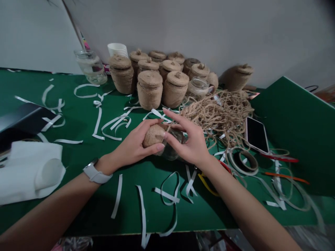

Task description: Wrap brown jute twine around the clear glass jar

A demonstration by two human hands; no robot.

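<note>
The green table (89, 213) is carrying a board (295, 132) at its right edge; wrapped jars (150, 92) are clustering along the back edge, a twine heap (222, 113) spreading just beyond the right hand (192, 141). That hand is arching half open, thumb touching a part-wrapped jar (152, 136) mid-surface; whether it is gripping, I cannot tell. The left hand (133, 143) is clasping the jar's wrapped end. A phone (257, 135) is lying near the board, white strips (117, 197) around the jar.

Rough, matt twine (152, 135) covers part of the smooth, clear glass jar (171, 152).
</note>
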